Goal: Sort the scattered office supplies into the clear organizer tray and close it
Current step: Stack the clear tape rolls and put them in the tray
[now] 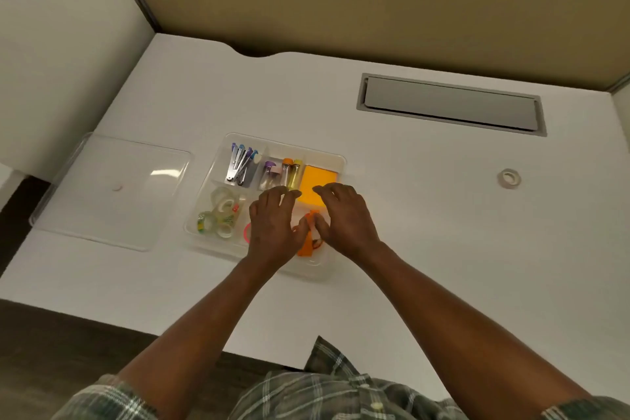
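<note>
I see my left hand [276,228] and right hand [344,218] over the near right compartment of the clear organizer tray [335,162], both pinching an orange strip [306,242] between them. Just beyond the grip lies a yellow sticky pad [318,181]. Left of the grip are tape rolls [220,211], farther the staplers [240,165]. The lid [112,191] lies further left on the tabletop [426,215]; one tape roll [509,178] waits far right.
</note>
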Motion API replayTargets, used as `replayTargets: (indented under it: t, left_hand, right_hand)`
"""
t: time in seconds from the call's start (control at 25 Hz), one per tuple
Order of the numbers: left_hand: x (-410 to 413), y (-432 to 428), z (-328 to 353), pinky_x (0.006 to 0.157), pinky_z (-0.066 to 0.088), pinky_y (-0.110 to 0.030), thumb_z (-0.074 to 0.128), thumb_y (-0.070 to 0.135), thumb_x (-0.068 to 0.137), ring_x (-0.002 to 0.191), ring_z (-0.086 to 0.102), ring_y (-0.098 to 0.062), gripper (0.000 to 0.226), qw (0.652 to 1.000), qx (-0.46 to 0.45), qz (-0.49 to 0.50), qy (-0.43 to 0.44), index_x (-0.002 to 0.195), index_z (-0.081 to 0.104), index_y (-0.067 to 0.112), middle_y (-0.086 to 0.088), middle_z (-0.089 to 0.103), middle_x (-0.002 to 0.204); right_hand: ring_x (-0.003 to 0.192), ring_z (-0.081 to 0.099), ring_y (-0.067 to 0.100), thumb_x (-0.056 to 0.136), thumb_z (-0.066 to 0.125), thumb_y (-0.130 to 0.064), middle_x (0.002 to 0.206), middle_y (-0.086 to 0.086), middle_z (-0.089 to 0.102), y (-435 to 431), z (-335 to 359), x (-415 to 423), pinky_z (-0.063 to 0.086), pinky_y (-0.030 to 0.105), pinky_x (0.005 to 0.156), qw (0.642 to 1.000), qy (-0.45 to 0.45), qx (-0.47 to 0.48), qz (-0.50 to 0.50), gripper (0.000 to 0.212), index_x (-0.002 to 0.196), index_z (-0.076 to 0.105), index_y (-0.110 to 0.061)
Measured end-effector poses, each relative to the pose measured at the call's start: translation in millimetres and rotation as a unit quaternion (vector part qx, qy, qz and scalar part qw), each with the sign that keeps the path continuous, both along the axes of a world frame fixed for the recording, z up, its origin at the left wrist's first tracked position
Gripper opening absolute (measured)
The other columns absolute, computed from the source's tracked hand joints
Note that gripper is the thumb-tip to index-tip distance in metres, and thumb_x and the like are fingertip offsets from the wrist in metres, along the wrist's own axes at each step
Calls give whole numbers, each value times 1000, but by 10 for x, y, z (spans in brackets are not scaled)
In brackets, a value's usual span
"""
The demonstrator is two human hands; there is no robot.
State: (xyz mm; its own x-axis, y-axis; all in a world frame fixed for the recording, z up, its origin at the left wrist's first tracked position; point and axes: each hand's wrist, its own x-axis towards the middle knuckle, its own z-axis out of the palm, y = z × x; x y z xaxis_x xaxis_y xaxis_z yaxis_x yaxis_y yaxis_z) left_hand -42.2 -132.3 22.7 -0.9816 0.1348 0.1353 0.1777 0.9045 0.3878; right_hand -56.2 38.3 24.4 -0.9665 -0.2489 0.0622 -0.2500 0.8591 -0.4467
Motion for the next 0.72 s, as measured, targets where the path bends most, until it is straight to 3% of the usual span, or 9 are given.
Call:
replayTargets:
  t: [0.2,0.36,0.52,0.72]
  left_hand:
    - [4,890,-80,93,42,-44,65,36,80,121,50,-30,50,998,-4,-67,-11,126,58,17,-9,56,129]
    - [116,1546,-286,106,38,-49,67,37,84,133,45,-33,53,990,-36,-130,-50,131,56,15,-14,50,143]
    - [263,1784,-659,118,26,-51,45,50,94,148,24,-35,65,977,-83,-155,-120,148,40,15,-14,25,161]
    - [405,1801,-887,123,11,-46,33,49,99,153,-2,-24,68,979,-85,-151,-106,158,14,21,-6,0,166]
  right_hand:
    - [122,52,30,87,64,-30,131,9,58,1043,-117,253,47,44,96,997,-5,9,-74,52,135,54,-14]
    - [123,50,30,87,62,-30,134,8,55,1789,-252,462,45,43,98,989,-47,35,-133,54,138,50,-14]
    - [123,47,32,89,60,-32,140,10,47,2406,-363,536,43,44,97,978,-102,59,-170,60,143,42,-13]
    - [130,40,37,90,59,-39,153,15,28,3085,-445,216,43,47,98,954,-152,93,-241,74,152,26,-16]
